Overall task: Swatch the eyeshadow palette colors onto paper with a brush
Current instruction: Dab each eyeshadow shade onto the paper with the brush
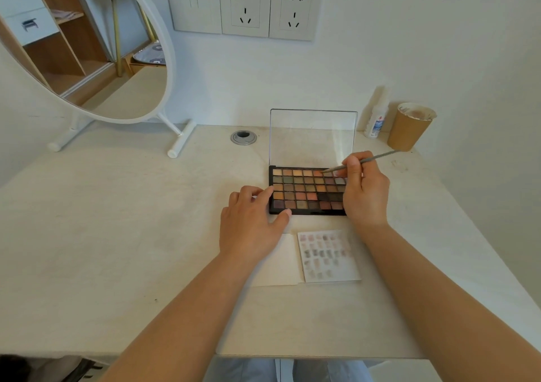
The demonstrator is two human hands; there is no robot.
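An open black eyeshadow palette [304, 189] with several rows of brown, orange and grey pans lies on the white desk, its clear lid [312, 137] standing upright behind. My right hand [364, 189] grips a thin grey brush [377, 156], whose tip touches an orange pan in the top row. My left hand [251, 220] rests on the palette's left front corner, thumb and fingers against its edge. In front of the palette lies white paper [329, 255] covered with several rows of faint colour swatches, with a blank sheet [281, 264] beside it under my left wrist.
A round white-framed mirror [96, 44] on a stand fills the back left. A brown paper cup [408, 126] and a small white bottle [376, 118] stand at the back right by the wall. A cable grommet [243, 137] sits in the desk behind the palette.
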